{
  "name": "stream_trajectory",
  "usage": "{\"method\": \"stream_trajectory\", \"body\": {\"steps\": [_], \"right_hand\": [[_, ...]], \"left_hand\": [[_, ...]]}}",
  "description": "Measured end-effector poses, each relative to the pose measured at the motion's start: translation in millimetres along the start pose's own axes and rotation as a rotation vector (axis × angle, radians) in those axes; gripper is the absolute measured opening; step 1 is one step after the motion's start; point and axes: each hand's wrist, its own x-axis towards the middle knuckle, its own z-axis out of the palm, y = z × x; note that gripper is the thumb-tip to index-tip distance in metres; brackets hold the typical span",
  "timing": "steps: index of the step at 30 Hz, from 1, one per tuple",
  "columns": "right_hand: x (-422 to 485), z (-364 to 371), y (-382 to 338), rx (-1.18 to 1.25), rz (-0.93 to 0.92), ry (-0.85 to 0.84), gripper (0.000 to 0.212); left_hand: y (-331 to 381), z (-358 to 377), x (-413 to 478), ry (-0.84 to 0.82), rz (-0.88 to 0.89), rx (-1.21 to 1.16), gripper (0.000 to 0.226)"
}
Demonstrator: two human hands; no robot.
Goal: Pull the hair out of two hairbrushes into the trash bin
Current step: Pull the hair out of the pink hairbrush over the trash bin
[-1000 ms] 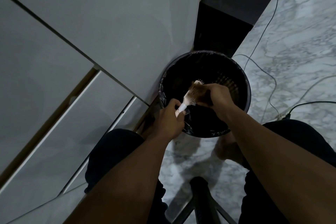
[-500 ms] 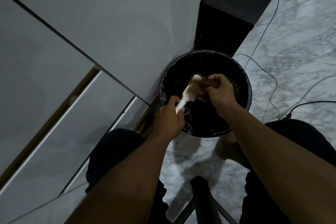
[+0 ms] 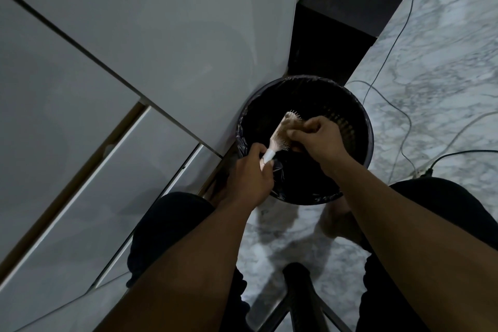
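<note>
Marble floor [image 3: 444, 62], trash bin [image 3: 369, 127] unmoved; right hand [image 3: 318, 140] slid down hairbrush [image 3: 280, 132].

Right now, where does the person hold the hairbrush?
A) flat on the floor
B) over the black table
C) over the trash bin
C: the left hand grips the hairbrush by its handle above the trash bin, while the right hand pinches the hair on it.

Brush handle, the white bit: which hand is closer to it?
Left. The left hand grips the brush handle itself. The right hand is further up, pinching the hair over the bin.
</note>
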Motion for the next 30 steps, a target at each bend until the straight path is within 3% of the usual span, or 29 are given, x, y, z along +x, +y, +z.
{"method": "stream_trajectory", "body": {"steps": [4, 12, 18, 21, 24, 26, 28, 30], "right_hand": [[4, -2, 2, -0.081, -0.090, -0.030, 0.023], [7, -22, -22, 0.402, 0.233, 0.099, 0.026], [-3, -18, -28, 0.428, 0.259, -0.087, 0.025], [-2, -12, -24, 0.260, 0.126, -0.127, 0.056], [0, -4, -9, -0.061, -0.181, -0.163, 0.094], [5, 0, -1, -0.291, -0.324, -0.166, 0.071], [9, 0, 2, -0.371, -0.325, -0.100, 0.038], [15, -3, 4, -0.346, -0.263, 0.021, 0.021]], "left_hand": [[-3, 0, 1, 0.006, -0.031, -0.039, 0.015], [-6, 2, 6, 0.007, -0.106, -0.091, 0.010], [-5, 1, 4, 0.058, -0.092, -0.067, 0.012], [-5, -1, 2, 0.031, -0.016, -0.012, 0.014], [-5, -2, 1, 0.004, 0.027, 0.058, 0.015], [-4, -1, 1, -0.005, 0.039, 0.077, 0.015], [-6, -1, 1, -0.009, 0.044, 0.088, 0.014], [-7, 0, 1, -0.004, 0.037, 0.088, 0.013]]}}
